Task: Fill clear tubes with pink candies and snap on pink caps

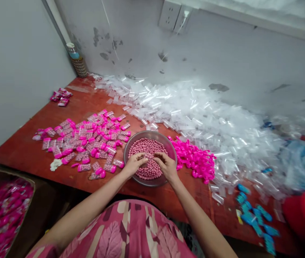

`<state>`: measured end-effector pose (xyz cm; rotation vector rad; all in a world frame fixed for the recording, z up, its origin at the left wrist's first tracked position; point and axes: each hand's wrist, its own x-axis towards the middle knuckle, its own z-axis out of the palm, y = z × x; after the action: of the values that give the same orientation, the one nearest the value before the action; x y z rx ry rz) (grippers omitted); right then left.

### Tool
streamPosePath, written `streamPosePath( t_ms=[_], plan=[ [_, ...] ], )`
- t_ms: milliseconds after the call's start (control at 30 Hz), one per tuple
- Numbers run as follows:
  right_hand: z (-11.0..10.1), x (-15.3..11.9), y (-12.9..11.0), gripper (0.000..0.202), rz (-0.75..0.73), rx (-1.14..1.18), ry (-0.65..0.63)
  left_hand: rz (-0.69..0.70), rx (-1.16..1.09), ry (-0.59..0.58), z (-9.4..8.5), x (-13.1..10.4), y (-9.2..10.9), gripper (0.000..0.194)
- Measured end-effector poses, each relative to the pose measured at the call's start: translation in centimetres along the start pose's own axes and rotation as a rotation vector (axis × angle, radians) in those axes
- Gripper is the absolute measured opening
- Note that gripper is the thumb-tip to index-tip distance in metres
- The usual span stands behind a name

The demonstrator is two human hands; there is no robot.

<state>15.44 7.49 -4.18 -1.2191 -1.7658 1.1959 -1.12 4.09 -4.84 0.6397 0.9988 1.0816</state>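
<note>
Over a metal bowl (172, 150) of small pink balls (149, 172), my left hand (135, 164) and my right hand (166, 166) meet, fingers pinched. Between the fingertips is a small clear plastic case (148, 156), partly hidden by them; pink balls show at it, though I cannot tell how full it is. To the left of the bowl lie many filled cases with pink caps (87, 138). A heap of loose bright pink caps (195, 157) touches the bowl's right side. Behind them spreads a large pile of empty clear cases (195, 111).
Blue filled cases (256, 216) and a red tub (301, 215) are at the right of the red table (38, 150). A box (4, 215) of pink packets stands at lower left. A bottle in a woven holder (78, 62) stands at the back corner, by the wall.
</note>
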Motion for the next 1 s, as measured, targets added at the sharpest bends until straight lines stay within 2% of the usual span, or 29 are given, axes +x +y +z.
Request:
streamPosePath(
  t_ms=[67, 133, 200, 267, 367, 467, 567, 667, 700, 800, 867, 1000],
  plan=[
    [-0.5, -0.2, -0.4, 0.033, -0.171, -0.163, -0.012, 0.001, 0.036, -0.013, 0.1, 0.0, -0.1, 0.029],
    [-0.7, -0.4, -0.7, 0.031, -0.297, -0.222, -0.091, -0.001, 0.108, -0.05, 0.0, -0.1, -0.2, 0.03],
    [-0.5, -0.7, -0.8, 0.026, -0.336, -0.224, -0.138, 0.007, 0.212, -0.083, -0.3, -0.1, -0.4, 0.029],
    [0.0, -1.1, -0.6, 0.021, -0.317, -0.221, -0.131, 0.035, 0.342, -0.08, -0.8, -0.1, -0.6, 0.028],
    [0.8, -2.1, 0.1, 0.016, -0.197, -0.222, -0.038, 0.061, 0.503, -0.027, -1.7, -0.2, -0.9, 0.031],
    [0.4, -3.5, 1.3, 0.021, -0.035, -0.205, 0.106, 0.026, 0.489, 0.066, -2.2, -0.3, -1.0, 0.039],
    [-2.3, -4.7, 3.4, 0.029, 0.077, -0.241, 0.255, -0.021, 0.388, 0.103, -2.0, -0.5, -0.8, 0.045],
    [-6.6, -5.0, 6.6, 0.027, 0.317, -0.47, 0.42, -0.037, 0.294, 0.06, -0.9, -0.4, -0.4, 0.043],
    [-8.1, -4.8, 7.8, 0.027, 0.422, -0.582, 0.42, -0.042, 0.261, 0.043, -0.4, -0.4, -0.4, 0.042],
    [-11.1, -3.9, 10.8, 0.028, 0.567, -0.72, 0.417, -0.066, 0.196, -0.014, 0.9, -0.3, -0.2, 0.038],
    [-11.7, -2.9, 12.2, 0.029, 0.611, -0.759, 0.401, -0.079, 0.187, -0.043, 1.6, -0.2, -0.2, 0.036],
    [-11.2, -1.4, 13.7, 0.026, 0.668, -0.801, 0.328, -0.102, 0.204, -0.037, 2.0, 0.0, -0.3, 0.035]
  ],
)
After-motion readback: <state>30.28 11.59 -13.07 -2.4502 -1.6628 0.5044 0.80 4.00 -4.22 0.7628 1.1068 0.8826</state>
